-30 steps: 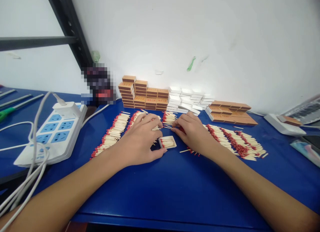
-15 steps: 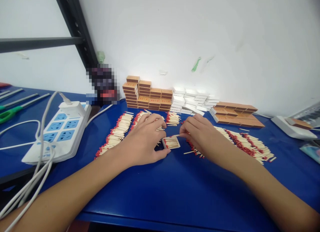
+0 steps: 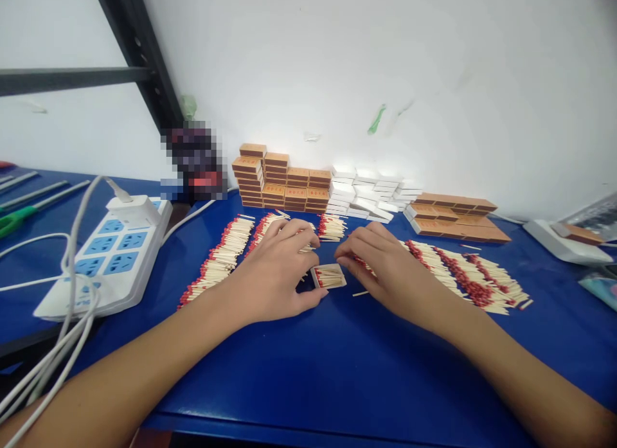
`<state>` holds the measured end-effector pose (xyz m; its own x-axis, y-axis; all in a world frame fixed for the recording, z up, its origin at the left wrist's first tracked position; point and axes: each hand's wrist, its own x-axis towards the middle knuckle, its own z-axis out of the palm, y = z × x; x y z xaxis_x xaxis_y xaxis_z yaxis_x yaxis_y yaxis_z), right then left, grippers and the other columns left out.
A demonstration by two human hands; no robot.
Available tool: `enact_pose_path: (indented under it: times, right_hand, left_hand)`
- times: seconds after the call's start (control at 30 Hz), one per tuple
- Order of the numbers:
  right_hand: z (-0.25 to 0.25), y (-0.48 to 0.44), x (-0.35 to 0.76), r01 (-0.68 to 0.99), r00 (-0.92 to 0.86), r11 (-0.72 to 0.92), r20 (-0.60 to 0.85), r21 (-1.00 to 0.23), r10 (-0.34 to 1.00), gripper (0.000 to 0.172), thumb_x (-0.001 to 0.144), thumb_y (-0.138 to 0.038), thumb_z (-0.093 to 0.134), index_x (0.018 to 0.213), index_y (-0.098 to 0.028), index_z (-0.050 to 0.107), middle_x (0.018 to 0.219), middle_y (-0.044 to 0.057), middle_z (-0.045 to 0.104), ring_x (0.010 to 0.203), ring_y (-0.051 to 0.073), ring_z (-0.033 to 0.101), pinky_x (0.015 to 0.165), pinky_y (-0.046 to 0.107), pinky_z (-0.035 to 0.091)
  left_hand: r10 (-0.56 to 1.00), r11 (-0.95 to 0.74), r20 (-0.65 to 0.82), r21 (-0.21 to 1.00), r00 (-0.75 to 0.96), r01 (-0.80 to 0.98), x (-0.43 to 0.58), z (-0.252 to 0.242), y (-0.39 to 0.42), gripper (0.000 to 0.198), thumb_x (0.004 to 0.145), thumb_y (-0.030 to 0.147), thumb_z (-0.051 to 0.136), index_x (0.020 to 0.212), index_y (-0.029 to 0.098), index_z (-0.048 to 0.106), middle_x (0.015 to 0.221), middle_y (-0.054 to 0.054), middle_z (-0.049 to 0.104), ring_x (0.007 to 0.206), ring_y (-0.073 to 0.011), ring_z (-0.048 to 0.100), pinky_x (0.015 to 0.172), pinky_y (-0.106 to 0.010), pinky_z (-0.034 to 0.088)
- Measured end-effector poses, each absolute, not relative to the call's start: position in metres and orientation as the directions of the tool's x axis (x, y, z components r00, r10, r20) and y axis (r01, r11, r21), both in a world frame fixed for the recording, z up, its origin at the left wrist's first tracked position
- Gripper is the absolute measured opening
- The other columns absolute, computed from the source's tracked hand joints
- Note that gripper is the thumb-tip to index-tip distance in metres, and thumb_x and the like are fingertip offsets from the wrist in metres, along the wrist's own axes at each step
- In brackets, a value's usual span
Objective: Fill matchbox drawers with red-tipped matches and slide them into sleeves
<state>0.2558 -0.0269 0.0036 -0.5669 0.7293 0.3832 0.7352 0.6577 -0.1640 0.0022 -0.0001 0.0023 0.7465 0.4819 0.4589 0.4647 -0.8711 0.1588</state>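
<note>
Your left hand (image 3: 274,274), nearer, arches with fingers spread around the left end of the matchbox tray (image 3: 342,282), its long axis left-to-right across the table (image 3: 337,371); your right hand (image 3: 380,265) bunches fingertips by the far right corner, grip unclear

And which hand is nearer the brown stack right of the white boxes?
Right. The right hand is in front of the brown stack and to its left; the left hand is farther left, beside the open match tray.
</note>
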Motion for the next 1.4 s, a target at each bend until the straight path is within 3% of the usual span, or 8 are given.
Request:
enact_pose_path:
  times: [0.23, 0.5, 0.97, 1.4]
  right_hand:
    - [-0.018, -0.002, 0.27, 0.807, -0.542, 0.59, 0.361, -0.027, 0.759, 0.027, 0.11, -0.018, 0.05, 0.123, -0.019, 0.073, 0.109, 0.014, 0.071, 0.097, 0.03, 0.049, 0.087, 0.046, 0.044]
    - [-0.021, 0.001, 0.268, 0.8, -0.553, 0.6, 0.388, 0.002, 0.737, 0.027, 0.109, -0.019, 0.053, 0.126, -0.019, 0.074, 0.109, 0.014, 0.069, 0.099, 0.031, 0.051, 0.086, 0.046, 0.044]
    - [-0.022, 0.006, 0.27, 0.786, -0.547, 0.616, 0.415, -0.043, 0.727, 0.013, 0.109, -0.024, 0.06, 0.105, -0.019, 0.071, 0.103, 0.012, 0.069, 0.098, 0.029, 0.052, 0.084, 0.043, 0.043]
    - [-0.008, -0.004, 0.271, 0.765, -0.566, 0.641, 0.408, -0.063, 0.716, 0.018, 0.112, -0.023, 0.053, 0.099, -0.021, 0.065, 0.102, 0.012, 0.069, 0.096, 0.029, 0.051, 0.085, 0.044, 0.043]
  left_hand:
    - [0.476, -0.874, 0.465, 0.151, 0.746, 0.463, 0.003, 0.003, 0.0, 0.023, 0.093, 0.04, 0.08, 0.09, 0.017, 0.078, 0.123, -0.012, 0.074, 0.134, -0.0357, 0.06, 0.118, -0.059, 0.042]
    - [0.483, -0.87, 0.465, 0.158, 0.742, 0.467, 0.004, 0.003, 0.0, 0.021, 0.092, 0.039, 0.08, 0.09, 0.019, 0.078, 0.122, -0.012, 0.074, 0.133, -0.0352, 0.06, 0.117, -0.058, 0.042]
    - [0.478, -0.873, 0.464, 0.158, 0.746, 0.461, 0.003, 0.002, -0.001, 0.021, 0.093, 0.039, 0.08, 0.09, 0.019, 0.076, 0.122, -0.012, 0.074, 0.133, -0.0343, 0.06, 0.116, -0.057, 0.042]
    - [0.473, -0.874, 0.472, 0.145, 0.744, 0.464, 0.003, 0.002, 0.0, 0.023, 0.093, 0.04, 0.08, 0.091, 0.017, 0.077, 0.122, -0.012, 0.074, 0.133, -0.0343, 0.06, 0.116, -0.056, 0.042]
